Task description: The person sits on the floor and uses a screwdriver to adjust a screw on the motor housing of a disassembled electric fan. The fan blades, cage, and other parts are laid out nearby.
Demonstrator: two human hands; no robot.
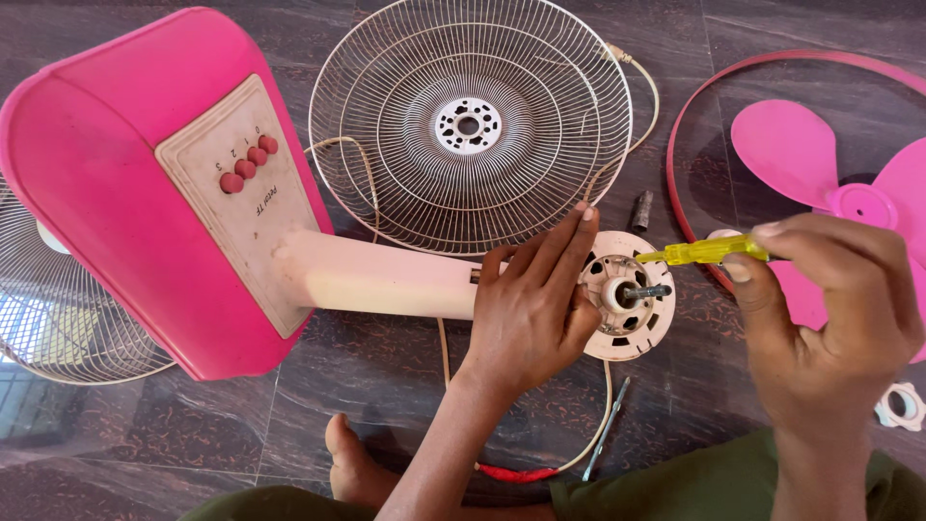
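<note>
on the floor, nearest edge: bare foot (349,463) and green-clad knees on dark marbled tiles (193,425); a thin metal rod (606,429) and a cream cord with a red-taped end (516,473) lie between the knees.
left hand (529,314): curled around the motor housing (627,309) from its left side, fingers laid across the top rim, steadying it.
right hand (834,318): closed on a yellow-handled screwdriver (709,252), pinched between thumb and fingers; its tip sits at the upper rim of the housing, possibly in a screw, too small to tell.
motor housing: cream, round, vented face up, steel shaft (644,290) sticking out of its centre; joined to a cream neck (386,280).
fan base (106,183): pink, tipped on its side, cream panel with four pink buttons (249,162).
right side: pink fan blade (830,174) inside a pink ring (694,106); a white ring-shaped part (905,405) near the wrist.
farther back: wire guard (470,123) flat on the tiles; a small dark cylinder (641,209) just beside it.
far left: second wire grille (58,309) behind the base.
</note>
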